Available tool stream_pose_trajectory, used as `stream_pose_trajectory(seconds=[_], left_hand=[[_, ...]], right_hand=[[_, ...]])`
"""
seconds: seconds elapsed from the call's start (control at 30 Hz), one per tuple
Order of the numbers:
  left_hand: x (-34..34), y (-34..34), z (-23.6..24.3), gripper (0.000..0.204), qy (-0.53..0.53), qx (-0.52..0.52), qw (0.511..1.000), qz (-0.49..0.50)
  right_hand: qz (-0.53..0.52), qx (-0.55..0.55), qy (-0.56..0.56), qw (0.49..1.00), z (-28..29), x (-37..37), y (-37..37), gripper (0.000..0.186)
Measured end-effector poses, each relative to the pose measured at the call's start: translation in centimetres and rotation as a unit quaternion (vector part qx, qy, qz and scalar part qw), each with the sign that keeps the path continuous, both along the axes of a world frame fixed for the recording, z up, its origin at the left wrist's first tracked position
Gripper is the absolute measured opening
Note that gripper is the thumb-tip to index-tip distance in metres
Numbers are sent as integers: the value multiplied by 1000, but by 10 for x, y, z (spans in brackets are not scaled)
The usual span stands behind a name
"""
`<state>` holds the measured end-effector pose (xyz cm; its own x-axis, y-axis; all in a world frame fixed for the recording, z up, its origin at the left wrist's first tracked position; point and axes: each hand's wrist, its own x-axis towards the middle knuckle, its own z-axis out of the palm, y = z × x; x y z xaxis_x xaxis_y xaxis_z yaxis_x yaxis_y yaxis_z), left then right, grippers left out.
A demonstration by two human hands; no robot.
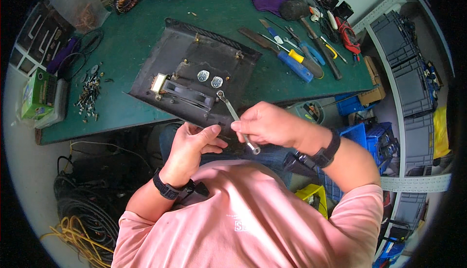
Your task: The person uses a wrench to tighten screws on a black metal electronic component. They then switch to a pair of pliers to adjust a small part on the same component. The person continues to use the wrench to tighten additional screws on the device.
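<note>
A black metal panel [151, 73] lies tilted over the near edge of the green bench. At that panel's near edge is my left hand [194, 144], thumb along the rim and fingers curled below it. My right hand [262, 124] pinches a silver double-ended wrench [235, 113] by its shaft. Its ring end sits at a small fastener beside a dark upright part [189, 96] fixed to the panel; whether it is seated is hard to see. Two silver oval fittings [217, 81] and a pale boxy component [158, 82] are also on the panel.
Loose screws and washers [89, 93] lie to the left, near a green box [39, 93]. Screwdrivers, a file and a hammer [323, 54] lie to the right. Blue bins [382, 141] and shelving [401, 122] stand beyond; coiled cables [82, 205] are on the floor at left.
</note>
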<state>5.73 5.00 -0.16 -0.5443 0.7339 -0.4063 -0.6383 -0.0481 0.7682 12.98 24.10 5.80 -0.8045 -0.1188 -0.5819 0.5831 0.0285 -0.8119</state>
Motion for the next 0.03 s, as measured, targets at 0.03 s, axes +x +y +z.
stream_pose_trajectory(seconds=[0.03], left_hand=[[0, 0, 0, 31, -2, 0, 1000, 1]], right_hand=[[23, 46, 6, 999, -2, -1, 7, 35]])
